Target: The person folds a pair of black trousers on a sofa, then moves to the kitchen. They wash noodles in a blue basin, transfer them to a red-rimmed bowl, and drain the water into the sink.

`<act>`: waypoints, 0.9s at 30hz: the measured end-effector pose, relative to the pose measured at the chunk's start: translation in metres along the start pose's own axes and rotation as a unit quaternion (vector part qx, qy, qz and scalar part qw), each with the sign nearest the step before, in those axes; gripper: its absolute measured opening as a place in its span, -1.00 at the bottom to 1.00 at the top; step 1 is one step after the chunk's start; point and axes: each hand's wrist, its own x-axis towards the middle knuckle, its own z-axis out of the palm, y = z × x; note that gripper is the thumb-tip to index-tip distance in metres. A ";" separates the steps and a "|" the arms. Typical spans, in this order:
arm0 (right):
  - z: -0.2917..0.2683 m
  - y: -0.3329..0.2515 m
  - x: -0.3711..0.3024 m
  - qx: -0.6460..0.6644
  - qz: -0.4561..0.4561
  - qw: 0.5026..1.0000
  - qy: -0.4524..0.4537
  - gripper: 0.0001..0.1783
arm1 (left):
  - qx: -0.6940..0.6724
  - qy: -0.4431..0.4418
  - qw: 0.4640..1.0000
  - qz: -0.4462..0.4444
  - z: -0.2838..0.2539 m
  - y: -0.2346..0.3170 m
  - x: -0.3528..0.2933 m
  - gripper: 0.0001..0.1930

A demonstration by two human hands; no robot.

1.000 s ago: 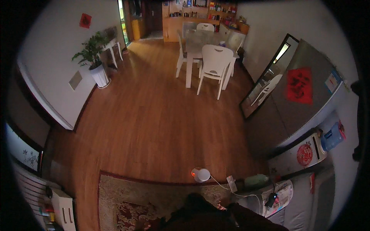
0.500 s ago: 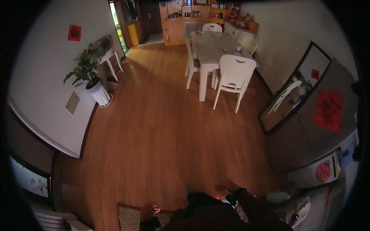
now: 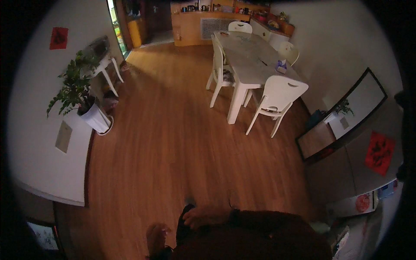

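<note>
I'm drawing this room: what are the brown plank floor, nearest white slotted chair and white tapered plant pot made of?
Floor: wood or laminate, satiny; streaky grain shows. Chair: probably moulded plastic, smooth; its back looks one piece. Plant pot: plastic or glazed ceramic, glossy perhaps; smooth pale sides don't settle which.

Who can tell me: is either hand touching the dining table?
No: the left hand and right hand are low in the view, with wooden floor showing between them and the dining table.
</note>
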 end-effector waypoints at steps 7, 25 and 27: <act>-0.023 -0.139 0.092 -0.461 -0.008 0.887 -0.014 -0.47 | 0.103 -0.273 0.949 -0.120 0.066 0.101 0.223 -0.78; -0.289 -0.492 0.185 -0.440 -0.232 0.849 0.180 -0.62 | 0.296 -0.243 0.914 0.134 0.207 0.262 0.612 -0.78; -0.330 -0.539 0.175 -0.484 -0.296 0.790 0.231 -0.63 | 0.196 -0.197 0.961 0.005 0.229 0.274 0.644 -0.75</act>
